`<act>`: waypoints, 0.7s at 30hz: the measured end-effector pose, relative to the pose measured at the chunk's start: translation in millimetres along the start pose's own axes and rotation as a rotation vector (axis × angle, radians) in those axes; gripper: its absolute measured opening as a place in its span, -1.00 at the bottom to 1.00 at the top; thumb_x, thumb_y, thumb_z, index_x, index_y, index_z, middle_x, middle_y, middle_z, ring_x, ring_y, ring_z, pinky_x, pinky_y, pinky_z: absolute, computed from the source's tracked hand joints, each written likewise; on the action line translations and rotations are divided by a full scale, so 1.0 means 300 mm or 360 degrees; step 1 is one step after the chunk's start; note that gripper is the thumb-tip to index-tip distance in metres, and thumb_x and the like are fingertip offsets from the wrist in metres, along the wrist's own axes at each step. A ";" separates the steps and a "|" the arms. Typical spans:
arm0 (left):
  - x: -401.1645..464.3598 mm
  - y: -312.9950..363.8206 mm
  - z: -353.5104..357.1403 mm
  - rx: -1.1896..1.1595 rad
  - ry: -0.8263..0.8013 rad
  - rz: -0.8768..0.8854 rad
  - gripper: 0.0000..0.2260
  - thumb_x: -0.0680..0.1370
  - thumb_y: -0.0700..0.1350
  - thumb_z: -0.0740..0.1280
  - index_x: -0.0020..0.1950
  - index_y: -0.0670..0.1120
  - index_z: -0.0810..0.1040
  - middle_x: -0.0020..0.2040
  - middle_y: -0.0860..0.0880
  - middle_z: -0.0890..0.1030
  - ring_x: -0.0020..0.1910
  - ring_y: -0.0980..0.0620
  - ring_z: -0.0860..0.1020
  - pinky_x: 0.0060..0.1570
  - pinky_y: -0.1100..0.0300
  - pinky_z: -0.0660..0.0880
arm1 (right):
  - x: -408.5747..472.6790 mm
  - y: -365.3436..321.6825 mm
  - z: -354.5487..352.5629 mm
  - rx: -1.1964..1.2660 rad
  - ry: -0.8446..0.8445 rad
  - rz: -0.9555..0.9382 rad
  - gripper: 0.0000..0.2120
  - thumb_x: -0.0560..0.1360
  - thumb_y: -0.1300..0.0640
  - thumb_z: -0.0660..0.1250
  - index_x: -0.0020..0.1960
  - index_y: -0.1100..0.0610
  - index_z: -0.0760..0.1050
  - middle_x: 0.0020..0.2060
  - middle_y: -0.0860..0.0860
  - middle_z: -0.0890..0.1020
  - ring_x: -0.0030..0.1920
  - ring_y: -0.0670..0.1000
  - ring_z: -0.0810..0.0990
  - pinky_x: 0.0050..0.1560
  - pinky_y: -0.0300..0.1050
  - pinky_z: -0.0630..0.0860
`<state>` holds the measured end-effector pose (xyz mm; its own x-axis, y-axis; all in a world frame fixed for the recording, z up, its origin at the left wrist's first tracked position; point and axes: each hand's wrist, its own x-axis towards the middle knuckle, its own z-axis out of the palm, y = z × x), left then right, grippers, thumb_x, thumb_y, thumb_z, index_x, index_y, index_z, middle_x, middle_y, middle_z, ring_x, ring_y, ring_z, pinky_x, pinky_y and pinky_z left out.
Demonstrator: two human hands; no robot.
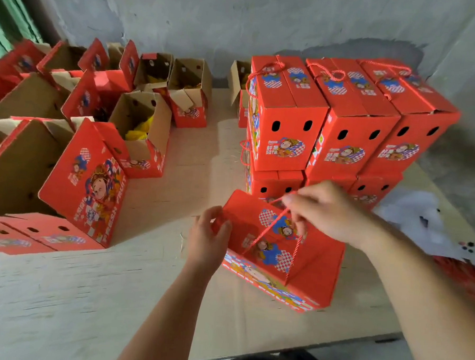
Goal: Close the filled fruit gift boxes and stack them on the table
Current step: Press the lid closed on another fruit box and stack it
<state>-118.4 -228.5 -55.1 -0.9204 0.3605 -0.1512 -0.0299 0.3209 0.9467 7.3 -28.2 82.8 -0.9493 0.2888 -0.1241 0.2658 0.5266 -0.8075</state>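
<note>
A closed red fruit gift box (317,269) with cartoon print stands on the table in front of me, slightly turned. My left hand (208,236) grips its left top edge. My right hand (325,209) pinches the box's red rope handle (272,228) and holds it up above the lid. Behind it, closed red boxes (344,122) stand stacked two high in a row of three. At the left, several open boxes (139,136) stand with flaps up; yellow packing shows inside some.
The table is covered with pale cardboard sheets (175,193). A big open box (66,176) stands near left. White packing material (421,219) lies at the right by the table edge. A grey wall (239,20) runs behind.
</note>
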 end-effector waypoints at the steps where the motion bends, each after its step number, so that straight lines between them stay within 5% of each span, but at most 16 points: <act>1: -0.005 -0.023 0.005 0.0033 -0.0008 -0.0054 -0.61 0.52 0.02 0.37 0.36 0.08 0.49 0.27 -0.06 0.59 0.15 -0.02 0.62 0.24 -0.16 0.56 | -0.003 0.035 0.020 -0.0172 -0.0044 0.0041 -0.61 0.55 -0.16 0.32 -0.28 0.11 0.53 -0.43 -0.04 0.63 -0.38 0.03 0.55 -0.19 0.04 0.49; 5: 0.003 -0.108 0.017 0.0073 -0.0059 -0.0171 -0.60 0.62 -0.11 0.40 0.45 0.01 0.44 0.30 -0.11 0.52 0.10 -0.07 0.64 0.22 -0.19 0.57 | -0.014 0.210 0.085 0.0092 0.0499 0.0277 -0.70 0.48 -0.23 0.37 0.05 -0.04 0.55 -0.05 -0.02 0.67 -0.07 -0.02 0.60 -0.02 0.00 0.48; 8: 0.017 -0.124 0.022 0.0099 -0.0142 -0.0240 -0.64 0.65 0.00 0.37 0.44 0.02 0.51 0.28 -0.08 0.59 0.19 -0.08 0.61 0.24 -0.11 0.56 | -0.069 0.374 0.138 -0.0169 0.0812 0.0858 -0.41 0.56 -0.10 0.44 0.49 0.07 0.35 0.43 0.15 0.46 0.37 0.16 0.47 0.38 0.09 0.37; 12: 0.017 -0.110 0.031 -0.0146 -0.0211 -0.0274 -0.78 0.64 0.00 0.39 0.29 0.12 0.59 0.11 0.02 0.70 -0.09 0.24 0.68 -0.28 0.47 0.51 | -0.160 0.459 0.247 0.1082 0.0600 0.1299 -0.59 0.56 -0.24 0.38 0.32 -0.10 0.43 0.16 0.02 0.69 0.04 0.05 0.71 0.07 0.05 0.62; 16: 0.017 -0.096 0.040 -0.0189 -0.0234 -0.0284 -0.65 0.62 0.05 0.41 0.40 0.09 0.51 0.25 -0.06 0.59 0.01 0.14 0.65 -0.30 0.50 0.50 | -0.158 0.449 0.272 0.1284 0.0794 0.1092 -0.63 0.57 -0.13 0.40 0.33 -0.13 0.44 0.13 0.04 0.71 0.04 0.10 0.75 0.05 0.13 0.67; 21: -0.008 -0.001 0.017 -0.0230 -0.0305 -0.0020 -0.51 0.44 0.23 0.47 0.35 0.15 0.58 0.23 -0.02 0.61 0.08 0.13 0.68 -0.09 0.31 0.61 | -0.183 0.351 0.097 0.1372 0.0712 0.0861 -0.70 0.51 -0.04 0.48 0.21 -0.20 0.54 0.10 0.03 0.74 0.04 0.11 0.75 -0.12 0.07 0.68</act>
<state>-114.3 -224.9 -56.3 -0.8291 0.5216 -0.2013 -0.1088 0.2027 0.9732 82.6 -12.0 -12.3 -0.5512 0.6662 -0.5024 0.2560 -0.4381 -0.8617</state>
